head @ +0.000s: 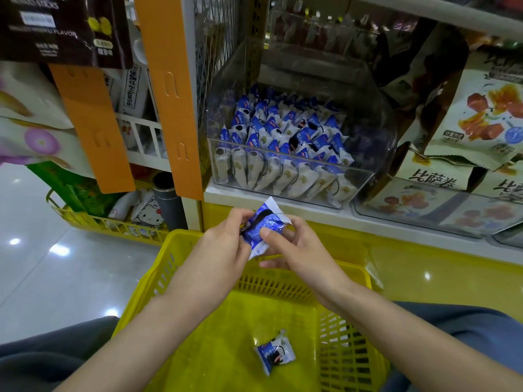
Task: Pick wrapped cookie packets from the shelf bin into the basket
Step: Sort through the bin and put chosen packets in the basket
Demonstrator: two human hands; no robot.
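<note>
A blue and white wrapped cookie packet (264, 223) is held between both hands above the far rim of the yellow basket (351, 281). My left hand (226, 247) grips its left side. My right hand (297, 247) pinches its right side, thumb on the front. One more cookie packet (274, 353) lies on the basket floor. The clear shelf bin (376, 142), straight ahead and above the hands, holds several of the same packets (283, 137) standing in rows.
Boxes of snacks (475, 120) fill the shelf to the right of the bin. An orange divider (167, 89) and hanging bags stand on the left. A second yellow basket (107, 222) with goods sits on the floor at left. My knees flank the basket.
</note>
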